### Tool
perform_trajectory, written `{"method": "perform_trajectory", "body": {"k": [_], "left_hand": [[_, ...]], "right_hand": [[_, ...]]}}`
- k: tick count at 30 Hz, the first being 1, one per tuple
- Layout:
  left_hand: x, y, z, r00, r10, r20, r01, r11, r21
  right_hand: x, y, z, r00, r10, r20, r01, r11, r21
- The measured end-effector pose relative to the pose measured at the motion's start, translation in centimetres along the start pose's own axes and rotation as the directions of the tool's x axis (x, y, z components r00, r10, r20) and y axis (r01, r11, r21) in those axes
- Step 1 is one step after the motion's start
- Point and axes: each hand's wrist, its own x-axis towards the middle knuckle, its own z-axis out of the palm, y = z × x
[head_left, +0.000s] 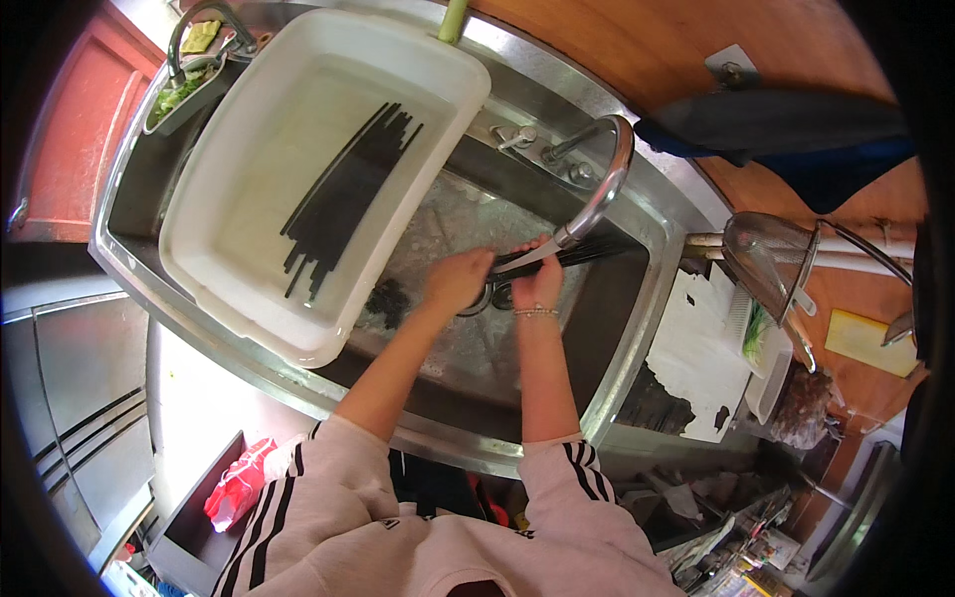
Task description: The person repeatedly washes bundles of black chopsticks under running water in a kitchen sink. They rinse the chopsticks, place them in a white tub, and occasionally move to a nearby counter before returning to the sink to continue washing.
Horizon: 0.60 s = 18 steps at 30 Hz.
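Note:
Over the right-hand sink basin, my left hand (462,280) and my right hand (538,285) are close together, both closed round a bundle of thin black chopsticks (597,249). The bundle's ends stick out to the right, past my right hand. Water (519,261) runs from the curved faucet (609,179) onto the bundle between my hands. To the left, a large white tub (224,184) holds shallow water, with many more black chopsticks (348,199) lying side by side in it. My fingers hide the bundle's middle.
The tub straddles the steel sink (418,438). A second faucet (204,15) and a container of greens (177,98) are at far left. On the right hang a mesh strainer (766,254) and a yellow sponge-like cloth (870,343). An open drawer (194,517) holds a red bag.

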Motion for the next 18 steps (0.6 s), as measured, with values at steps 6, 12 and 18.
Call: {"method": "perform_trajectory", "body": {"k": [6, 12, 18], "left_hand": [[-1.3, -4.2, -1.8, 0.919, -0.329, 0.219, 0.255, 0.072, -0.964], [-0.9, -3.6, 0.4, 0.951, -0.189, -0.245, 0.098, 0.935, -0.341], [1.2, 1.0, 1.7, 0.947, -0.092, -0.307, -0.009, 0.950, -0.313]], "right_hand": [[-1.7, 2.6, 1.6, 0.958, 0.113, 0.262, -0.149, 0.981, 0.123], [-3.2, 5.3, 1.1, 0.959, 0.018, 0.284, 0.022, 0.990, -0.137], [-5.1, 3.4, 0.4, 0.814, 0.178, 0.553, -0.212, 0.977, -0.002]]}}
